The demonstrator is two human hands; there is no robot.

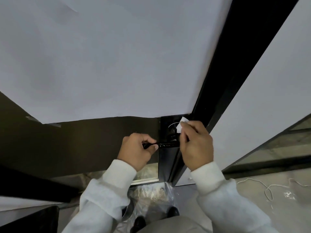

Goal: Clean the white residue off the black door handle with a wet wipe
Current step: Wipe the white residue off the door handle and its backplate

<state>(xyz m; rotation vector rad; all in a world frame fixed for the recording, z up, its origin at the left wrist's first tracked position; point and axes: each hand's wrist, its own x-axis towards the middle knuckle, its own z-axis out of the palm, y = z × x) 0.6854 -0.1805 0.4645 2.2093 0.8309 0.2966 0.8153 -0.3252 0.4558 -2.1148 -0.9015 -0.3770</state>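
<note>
Behind the right hand (196, 145), the wet wipe (181, 124) mostly disappears.

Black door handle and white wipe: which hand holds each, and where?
The left hand pinches the black lever door handle at its free end. The right hand grips the white wet wipe by its lower part, near the handle's base.

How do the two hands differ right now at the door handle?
The left hand pinches the free end of the black door handle bare; the right hand holds the white wet wipe. The left sits at the lever's tip, the right by its base. Both wear white sleeves.
</note>
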